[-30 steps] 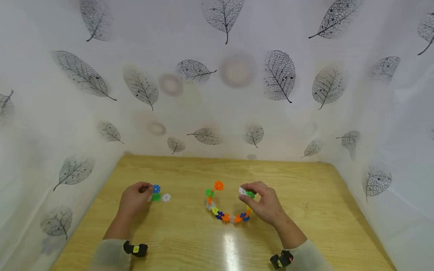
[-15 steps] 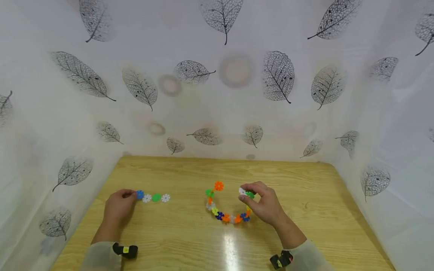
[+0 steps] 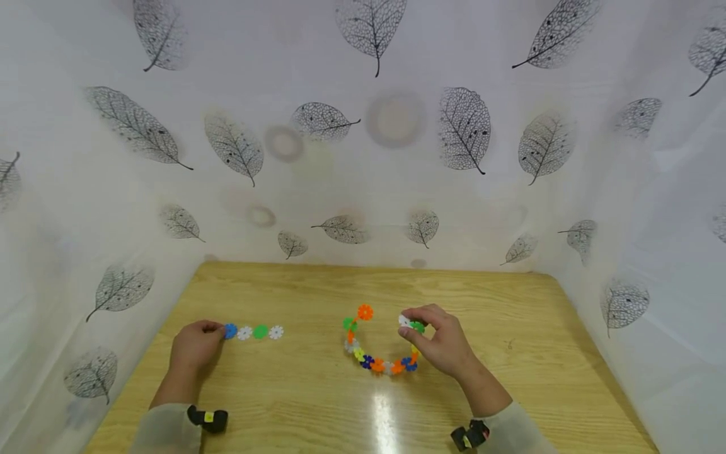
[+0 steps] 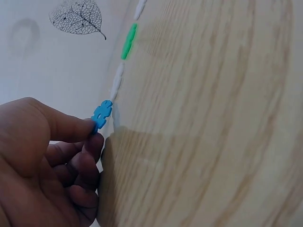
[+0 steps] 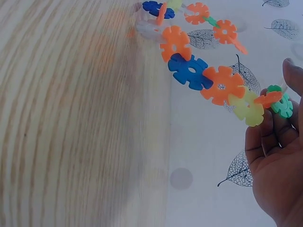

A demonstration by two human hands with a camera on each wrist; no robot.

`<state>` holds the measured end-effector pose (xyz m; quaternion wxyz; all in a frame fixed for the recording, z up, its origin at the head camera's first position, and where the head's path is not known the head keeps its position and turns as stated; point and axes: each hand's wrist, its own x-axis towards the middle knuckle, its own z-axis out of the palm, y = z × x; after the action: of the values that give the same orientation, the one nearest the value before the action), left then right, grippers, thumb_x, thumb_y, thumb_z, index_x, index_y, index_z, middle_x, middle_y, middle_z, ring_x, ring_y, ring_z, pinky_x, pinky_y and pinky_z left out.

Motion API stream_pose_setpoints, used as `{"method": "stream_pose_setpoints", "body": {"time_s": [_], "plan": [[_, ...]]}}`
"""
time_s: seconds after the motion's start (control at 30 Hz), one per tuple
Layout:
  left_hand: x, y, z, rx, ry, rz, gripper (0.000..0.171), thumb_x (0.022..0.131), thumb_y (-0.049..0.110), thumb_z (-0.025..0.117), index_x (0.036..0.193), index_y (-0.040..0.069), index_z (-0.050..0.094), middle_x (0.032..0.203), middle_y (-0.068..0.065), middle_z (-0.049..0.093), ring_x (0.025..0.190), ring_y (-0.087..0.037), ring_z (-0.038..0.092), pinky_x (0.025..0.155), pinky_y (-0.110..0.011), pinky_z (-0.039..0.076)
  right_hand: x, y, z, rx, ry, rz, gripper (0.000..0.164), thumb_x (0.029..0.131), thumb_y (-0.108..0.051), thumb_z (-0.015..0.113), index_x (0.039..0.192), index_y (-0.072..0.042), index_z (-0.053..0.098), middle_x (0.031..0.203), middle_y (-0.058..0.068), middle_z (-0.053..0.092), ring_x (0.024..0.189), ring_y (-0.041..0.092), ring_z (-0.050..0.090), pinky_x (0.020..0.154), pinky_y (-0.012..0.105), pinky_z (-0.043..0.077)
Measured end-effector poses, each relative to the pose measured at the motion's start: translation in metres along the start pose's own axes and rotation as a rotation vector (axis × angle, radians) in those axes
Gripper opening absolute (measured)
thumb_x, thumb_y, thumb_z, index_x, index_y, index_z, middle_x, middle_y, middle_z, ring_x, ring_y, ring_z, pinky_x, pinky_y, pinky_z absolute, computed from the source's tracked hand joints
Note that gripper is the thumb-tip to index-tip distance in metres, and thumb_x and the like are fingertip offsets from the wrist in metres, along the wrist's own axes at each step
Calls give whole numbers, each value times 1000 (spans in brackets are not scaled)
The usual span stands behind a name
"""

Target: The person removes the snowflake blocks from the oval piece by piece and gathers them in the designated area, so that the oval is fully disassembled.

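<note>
"while the right hand (image 3: 445,343) holds up one end of the curved chain of bright plastic flower pieces (image 3: 378,365), what's the left hand (image 3: 195,343) got?"

"a flat blue plastic flower piece (image 3: 230,331), well left of the chain. thumb and finger are closed on its edge."

"what sits between that and the chain?"

"a flat white plastic flower piece (image 3: 244,333), a flat round green plastic piece (image 3: 260,331), then a second white flower piece (image 3: 276,331). i can't tell if blue touches white."

"and the right hand's grip?"

"thumb and fingers pinch the white plastic end piece (image 3: 404,321) on the chain's right tip. how hard, i can't tell."

"so which step is it?"

"i think it's taking the blue one or lining it up; i can't tell which. the next move calls for a firm pinch on blue and a still chain."
</note>
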<state>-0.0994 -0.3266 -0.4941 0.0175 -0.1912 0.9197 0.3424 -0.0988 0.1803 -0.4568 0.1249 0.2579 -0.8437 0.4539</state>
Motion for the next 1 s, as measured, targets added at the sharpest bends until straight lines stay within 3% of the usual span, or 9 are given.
{"method": "stream_pose_setpoints", "body": {"time_s": [0.3, 0.5, 0.8, 1.0], "plan": [[3, 1, -7, 96, -49, 30, 44, 102, 29, 58, 120, -11, 66, 119, -32, 65, 110, -51, 60, 94, -60, 47, 1, -3, -1, -2, -2, 7, 27, 92, -21, 82, 118, -16, 75, 107, -13, 71, 92, 16, 63, 79, 32, 54], [3, 0, -9, 92, -65, 34, 42, 100, 28, 61, 117, -10, 68, 115, -31, 67, 105, -49, 62, 91, -60, 49, 1, -5, 0, -3, -5, 4, 28, 92, -21, 82, 118, -14, 75, 107, -12, 70, 92, 13, 62, 79, 32, 54], [-1, 4, -8, 56, -67, 20, 45, 102, 29, 58, 123, -11, 64, 122, -32, 64, 110, -49, 60, 94, -60, 47, 0, -6, 1, -9, -12, 2, 29, 92, -22, 82, 120, -15, 75, 109, -12, 71, 93, 10, 60, 78, 33, 55], [-11, 19, -7, 17, -15, 114, 43, 103, 29, 57, 122, -8, 65, 117, -27, 67, 104, -42, 63, 88, -55, 51, 1, -7, 1, -6, -14, 7, 29, 93, -23, 81, 120, -16, 75, 109, -12, 70, 93, 10, 60, 79, 34, 55]]}}
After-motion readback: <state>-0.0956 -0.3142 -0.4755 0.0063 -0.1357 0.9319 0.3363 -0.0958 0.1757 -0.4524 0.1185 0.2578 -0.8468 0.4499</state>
